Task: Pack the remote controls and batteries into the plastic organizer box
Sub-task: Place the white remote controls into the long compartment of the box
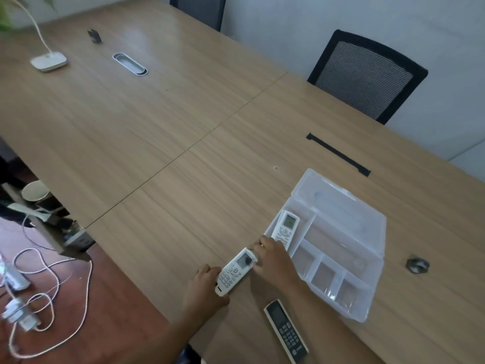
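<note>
Three remote controls show on the long wooden table (162, 132), and everything here is placed against the clear plastic organizer box (338, 256), which sits open near the table's near edge with its lid (341, 203) laid back flat on the far side. A black mesh office chair (367, 77) stands well beyond the box, against the wall. A thin black strip (338, 155) lies on the table just past the lid. Inside the box, a white remote (284, 228) rests in the long compartment along its left wall, screen facing up; the smaller compartments on the near side look bare, though the clear plastic makes that hard to judge. A second white remote (235, 271) lies on the table just left of the box, held at both ends: the left hand (204, 285) curls its fingers around the lower end, while the right hand (273, 258) presses its fingers on the upper end beside the box's left wall. A dark remote (286, 334) lies loose on the table in front of the box. A small round metal object (417, 265) sits to the right of the box. No batteries can be made out.
</note>
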